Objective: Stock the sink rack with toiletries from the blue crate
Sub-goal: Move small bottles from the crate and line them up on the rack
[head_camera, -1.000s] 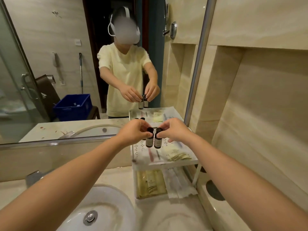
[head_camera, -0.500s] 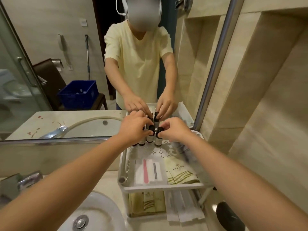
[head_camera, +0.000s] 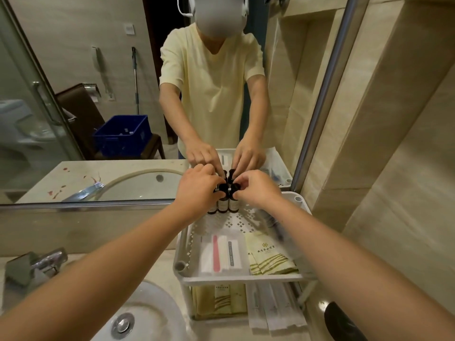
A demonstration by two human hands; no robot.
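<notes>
A white two-tier rack (head_camera: 236,278) stands on the counter right of the sink. At the back of its top shelf, against the mirror, small dark bottles (head_camera: 222,205) with pale labels stand upright in a row. My left hand (head_camera: 197,190) pinches the black cap of one bottle, and my right hand (head_camera: 256,188) pinches the cap of the bottle (head_camera: 233,204) beside it. Both bottles rest on the shelf. The blue crate (head_camera: 123,135) shows only in the mirror, on a chair behind me.
On the top shelf lie a clear packet with a pink stick (head_camera: 221,254) and green-striped sachets (head_camera: 269,254). More sachets and wrapped items fill the lower shelf (head_camera: 221,301). The sink basin (head_camera: 138,316) and tap (head_camera: 37,267) lie left; a tiled wall is close on the right.
Both hands carried the two bottles forward and down to the back of the top shelf, beside the bottles standing there. The view has moved closer to the rack.
</notes>
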